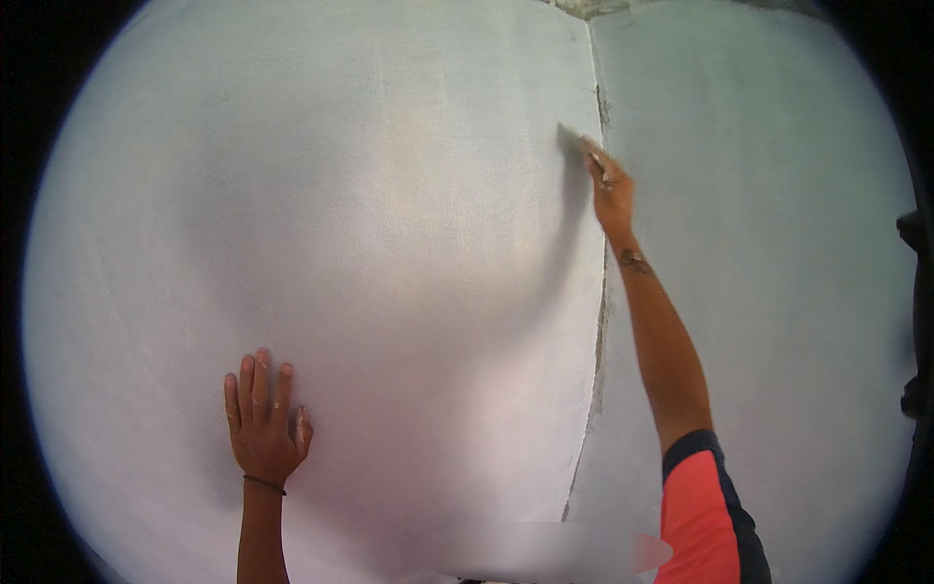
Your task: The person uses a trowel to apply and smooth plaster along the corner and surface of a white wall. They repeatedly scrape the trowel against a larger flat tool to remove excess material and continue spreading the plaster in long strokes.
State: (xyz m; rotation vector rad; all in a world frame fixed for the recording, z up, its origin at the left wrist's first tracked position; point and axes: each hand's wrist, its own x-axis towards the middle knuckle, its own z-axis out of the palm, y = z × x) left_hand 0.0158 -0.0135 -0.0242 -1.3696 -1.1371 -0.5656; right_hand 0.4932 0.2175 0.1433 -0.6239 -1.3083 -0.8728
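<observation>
A white plastered wall (409,243) fills most of the view. My left hand (268,428) lies on it at lower left, fingers spread, with white smears on them and a dark band at the wrist. My right hand (609,190) is raised at upper right, closed on a scraper (584,144) whose blade is beside a rough vertical seam (601,292) where the wall meets a greyer section (759,243). Whether the blade touches the surface I cannot tell. The right arm casts a shadow leftward on the wall.
The seam runs down from a rough, grey, broken edge (598,10) at the top of the view to near the bottom. A blurred oval patch covers part of the lower middle of the picture.
</observation>
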